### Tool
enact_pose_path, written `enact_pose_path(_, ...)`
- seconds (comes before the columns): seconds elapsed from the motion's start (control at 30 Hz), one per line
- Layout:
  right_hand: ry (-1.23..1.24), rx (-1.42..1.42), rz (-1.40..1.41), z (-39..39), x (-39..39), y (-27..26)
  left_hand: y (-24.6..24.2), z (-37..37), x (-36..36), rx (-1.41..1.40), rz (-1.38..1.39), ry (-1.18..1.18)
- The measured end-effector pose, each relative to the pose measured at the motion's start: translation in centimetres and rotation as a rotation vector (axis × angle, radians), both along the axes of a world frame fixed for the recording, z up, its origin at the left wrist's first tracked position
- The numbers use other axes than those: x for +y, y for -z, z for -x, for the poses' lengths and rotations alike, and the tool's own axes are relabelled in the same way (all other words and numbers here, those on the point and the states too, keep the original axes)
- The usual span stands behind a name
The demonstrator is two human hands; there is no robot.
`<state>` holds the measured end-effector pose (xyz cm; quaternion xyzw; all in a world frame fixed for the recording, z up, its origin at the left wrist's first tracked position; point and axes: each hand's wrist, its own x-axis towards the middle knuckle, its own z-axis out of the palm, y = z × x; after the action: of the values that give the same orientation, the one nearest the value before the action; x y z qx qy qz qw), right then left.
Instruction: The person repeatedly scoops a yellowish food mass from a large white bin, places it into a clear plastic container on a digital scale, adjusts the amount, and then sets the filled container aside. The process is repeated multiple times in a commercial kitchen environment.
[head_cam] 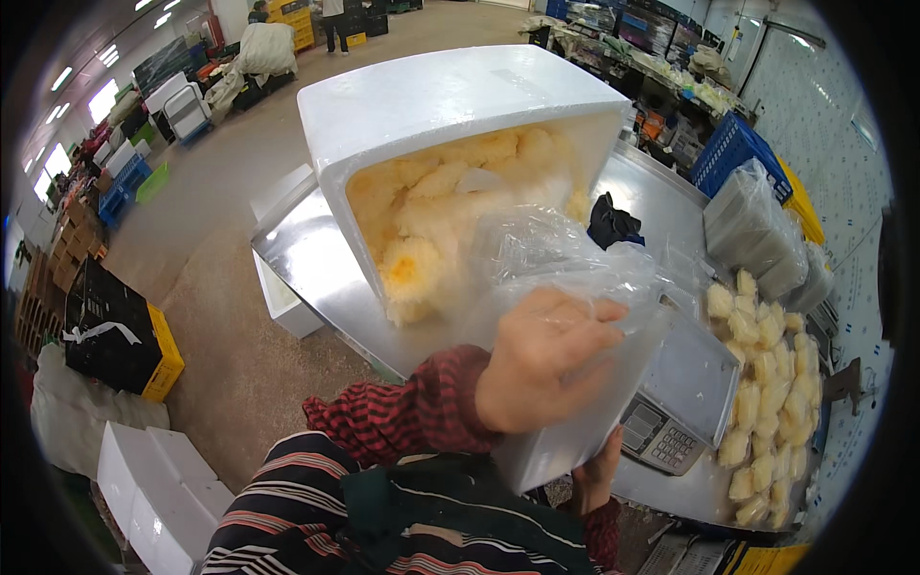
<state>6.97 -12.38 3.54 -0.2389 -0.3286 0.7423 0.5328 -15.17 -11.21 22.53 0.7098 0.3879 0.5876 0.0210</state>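
A tall bundle of what look like clear plastic trays in a clear plastic bag (568, 248) leans upright before my body. My left hand (550, 356), slightly blurred, has its fingers curled on the bag's film near the top. Lower down, my right hand (602, 467) grips the bundle's bottom edge, partly hidden behind it. Beyond them a large white foam box (460, 93) lies on its side, its opening facing me. Frilly pale-yellow produce, apparently snow fungus (410, 269), fills it and spills at the lower edge.
On the steel table (302, 237) are a digital scale (683, 388), many pale-yellow packed portions (769, 395) and a dark glove (614, 219). More bagged trays (755, 223) stand by a blue crate (740, 151). A black-and-yellow crate (118, 330) and white foam boxes (158, 496) stand at left.
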Motion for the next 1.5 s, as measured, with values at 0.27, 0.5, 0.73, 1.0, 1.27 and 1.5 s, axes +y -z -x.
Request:
enact_pose_path(0.27,-0.014,-0.075,0.069,0.1,7.3,8.6,5.7,-1.7,-5.4,0.124,0.026,-0.028)
enact_pose_path(0.5,0.019,-0.192,0.182,-0.1,6.2,11.4,8.0,0.4,-8.0,0.124,0.277,0.452)
enact_pose_path(0.73,0.127,-0.424,0.05,1.3,6.9,10.0,5.6,7.6,-0.9,0.207,0.212,-0.522)
enact_pose_path(1.0,-0.018,-0.313,0.272,1.8,7.1,9.4,10.3,11.2,0.1,0.138,0.531,-0.209)
enact_pose_path(1.27,-0.014,-0.227,0.466,1.6,6.7,9.2,10.5,12.7,1.1,-0.554,0.505,-0.102)
enact_pose_path(1.5,-0.015,0.066,0.489,3.6,7.6,9.9,3.0,14.6,-0.5,-1.585,0.329,0.533)
